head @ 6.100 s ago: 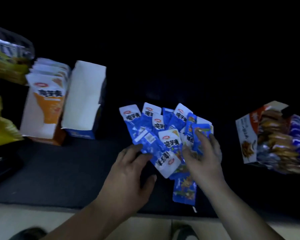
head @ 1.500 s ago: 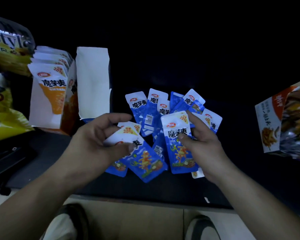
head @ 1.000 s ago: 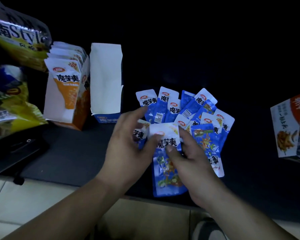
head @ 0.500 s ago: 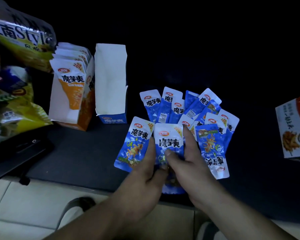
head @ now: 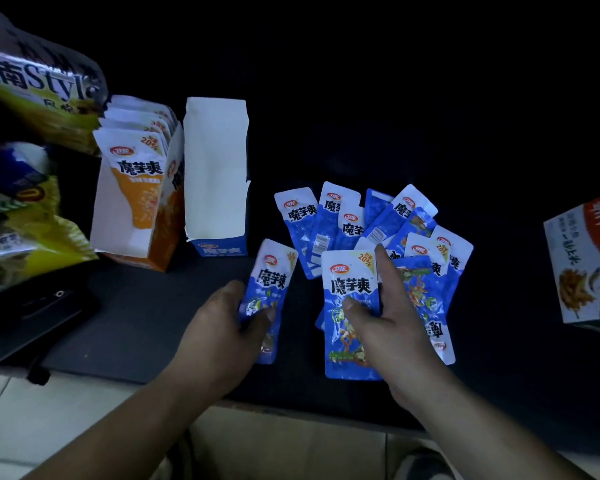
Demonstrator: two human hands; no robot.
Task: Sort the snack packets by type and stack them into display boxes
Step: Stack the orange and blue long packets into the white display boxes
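Several blue-and-white snack packets (head: 357,216) lie fanned on the dark table. My left hand (head: 222,334) grips one blue packet (head: 272,282) upright, a little left of the pile. My right hand (head: 388,327) pinches another blue packet (head: 349,289) between thumb and fingers over the pile's front. An open blue display box (head: 217,199) with a tall white flap stands behind my left hand. Left of it stands an orange display box (head: 174,216) filled with orange packets (head: 132,174).
Large yellow and silver snack bags (head: 32,98) crowd the far left. A white and orange box (head: 575,268) holding other snacks stands at the right edge. A dark flat device (head: 32,310) lies at the table's front left. Pale floor tiles show below the table edge.
My hands have drawn apart. The left hand carried its blue packet leftward toward the blue box, while the right hand kept its packet over the pile.
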